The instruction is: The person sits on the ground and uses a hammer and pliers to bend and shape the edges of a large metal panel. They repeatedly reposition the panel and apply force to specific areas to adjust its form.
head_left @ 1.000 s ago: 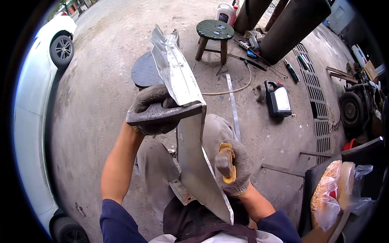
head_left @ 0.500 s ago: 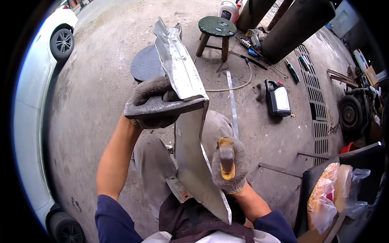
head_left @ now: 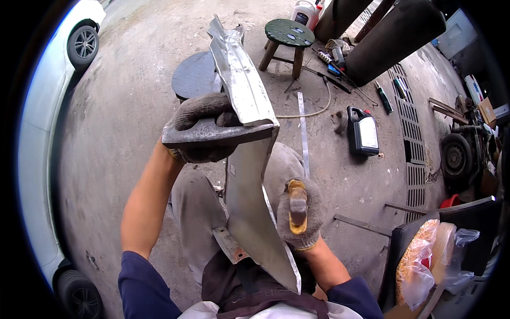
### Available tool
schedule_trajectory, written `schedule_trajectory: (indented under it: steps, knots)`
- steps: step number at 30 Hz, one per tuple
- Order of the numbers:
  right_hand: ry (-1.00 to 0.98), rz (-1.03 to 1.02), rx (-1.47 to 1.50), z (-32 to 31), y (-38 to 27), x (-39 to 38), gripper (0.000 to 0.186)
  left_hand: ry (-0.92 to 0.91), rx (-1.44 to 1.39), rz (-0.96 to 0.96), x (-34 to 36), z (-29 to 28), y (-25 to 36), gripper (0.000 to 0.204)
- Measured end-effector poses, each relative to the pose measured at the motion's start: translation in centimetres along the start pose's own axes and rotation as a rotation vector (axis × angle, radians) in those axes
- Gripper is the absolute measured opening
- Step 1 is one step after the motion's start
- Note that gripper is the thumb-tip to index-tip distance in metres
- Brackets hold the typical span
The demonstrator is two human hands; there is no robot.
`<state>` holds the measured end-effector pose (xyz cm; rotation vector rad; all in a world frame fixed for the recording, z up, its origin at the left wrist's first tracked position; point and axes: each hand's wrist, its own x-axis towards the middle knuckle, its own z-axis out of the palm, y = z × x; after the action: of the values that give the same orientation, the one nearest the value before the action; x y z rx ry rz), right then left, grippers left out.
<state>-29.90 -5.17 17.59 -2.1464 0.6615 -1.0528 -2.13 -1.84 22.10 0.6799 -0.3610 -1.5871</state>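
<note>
A long, bent sheet-metal panel [head_left: 249,196] stands upright between my knees. Its crumpled, bare silver upper part [head_left: 241,80] leans away from me, and its lower end rests toward my lap. My gloved left hand [head_left: 199,125] is closed around a heavy dark steel dolly block [head_left: 220,135], whose flat edge meets the panel at its bend. To the right of the panel, my gloved right hand [head_left: 313,210] is closed on a hammer [head_left: 298,207], seen end-on with yellow parts and a worn, blurred middle. The hammer is apart from the panel.
Beyond the panel are a round dark stool [head_left: 192,77] and a green-topped wooden stool [head_left: 289,34]. A metal ruler [head_left: 303,127] and a black jug [head_left: 364,130] are to the right. Gas cylinders [head_left: 396,40], a floor grate [head_left: 411,117], a bagged chair [head_left: 419,260] and a white car [head_left: 42,138] surround me.
The panel's top and the dolly's right end have shifted slightly right in view. Both hands keep their grips, and the hammer stays almost in place.
</note>
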Motion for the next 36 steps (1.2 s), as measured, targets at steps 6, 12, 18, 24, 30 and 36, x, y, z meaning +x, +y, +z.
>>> schedule_trajectory:
  steps: [6,12,18,24,30,36]
  knots:
    - [-0.019,0.096,0.126,0.7,1.6,-1.2,0.038,0.033,0.195,0.07,0.3,-0.3,-0.2,0.02]
    - [-0.065,0.113,0.028,0.9,-0.4,0.7,0.037,0.186,0.426,0.277,-0.2,0.1,-0.9,0.02]
    - [-0.152,0.248,-0.07,0.6,-0.2,0.6,0.024,-0.153,0.014,-0.018,-0.5,1.1,0.1,0.023]
    - [0.11,0.179,0.079,1.0,0.9,-1.4,0.022,-0.294,0.084,0.029,0.4,0.3,0.1,0.011]
    - [0.022,0.351,0.033,0.2,1.5,-3.0,0.021,-0.213,0.138,-0.037,0.1,1.4,0.7,0.023]
    - [0.115,0.451,0.133,0.7,0.9,-3.1,0.019,-0.163,0.24,0.034,0.2,1.2,0.2,0.031]
